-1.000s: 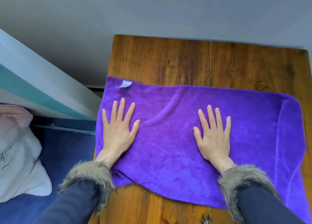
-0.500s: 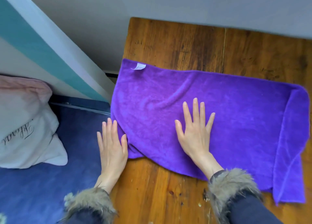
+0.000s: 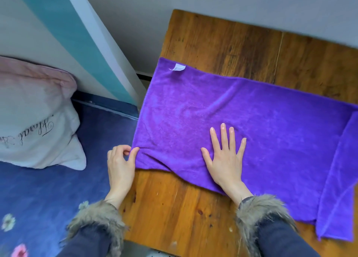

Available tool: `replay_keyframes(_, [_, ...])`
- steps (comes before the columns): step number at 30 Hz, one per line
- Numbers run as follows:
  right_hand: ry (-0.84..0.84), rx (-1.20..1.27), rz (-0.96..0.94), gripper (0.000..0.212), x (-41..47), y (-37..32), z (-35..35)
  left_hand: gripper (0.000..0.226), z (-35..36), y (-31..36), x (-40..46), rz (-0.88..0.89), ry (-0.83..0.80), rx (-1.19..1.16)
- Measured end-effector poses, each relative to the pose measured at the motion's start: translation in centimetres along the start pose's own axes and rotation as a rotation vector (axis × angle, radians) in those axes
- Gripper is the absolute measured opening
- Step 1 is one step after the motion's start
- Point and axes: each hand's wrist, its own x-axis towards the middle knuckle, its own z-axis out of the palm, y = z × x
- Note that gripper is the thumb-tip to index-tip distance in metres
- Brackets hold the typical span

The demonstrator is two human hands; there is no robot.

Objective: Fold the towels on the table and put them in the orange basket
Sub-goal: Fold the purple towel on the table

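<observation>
The wooden table (image 3: 222,43) carries the purple towel (image 3: 271,132), spread flat across it with its left edge at the table's left side and its right end doubled over and cut off by the frame. The right hand (image 3: 225,160) lies flat on the towel's near middle, fingers straight and spread, pinning it. The left hand (image 3: 121,164) pinches the towel's near-left corner between thumb and fingertips. A small white tag (image 3: 177,67) curls at the far-left corner. The risk, as I judge it, is that lifting this one corner drags the cloth askew, since the far-left corner is free and the near edge is already rippled, giving an uneven fold. The orange basket is nowhere in view, nor any other towels.
</observation>
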Motion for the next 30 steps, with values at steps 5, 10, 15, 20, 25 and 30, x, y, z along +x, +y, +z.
replay_keyframes(5, [-0.014,0.001,-0.003,0.064,0.0,0.0,-0.3,0.015,-1.0,0.8,0.7,-0.064,-0.011,-0.173])
replay_keyframes(10, [-0.065,0.009,-0.01,0.065,0.0,0.1,-0.6,0.018,-1.9,0.5,0.7,-0.031,-0.105,-0.003])
replay_keyframes(15, [-0.101,0.055,-0.041,0.065,-0.3,0.6,-1.2,0.023,-2.7,-0.3,-0.2,0.02,-0.058,0.31])
replay_keyframes(20, [-0.102,0.083,-0.056,0.064,-2.9,1.9,-1.8,0.038,-0.7,2.6,-2.4,0.27,0.02,0.369])
replay_keyframes(25, [-0.118,0.036,-0.005,0.061,-5.9,5.7,-2.2,0.055,4.7,7.5,-7.0,0.525,-0.289,0.433])
replay_keyframes(30, [-0.137,-0.008,0.092,0.061,-8.1,11.7,-2.7,0.06,10.4,11.4,-11.3,0.762,-0.467,0.609])
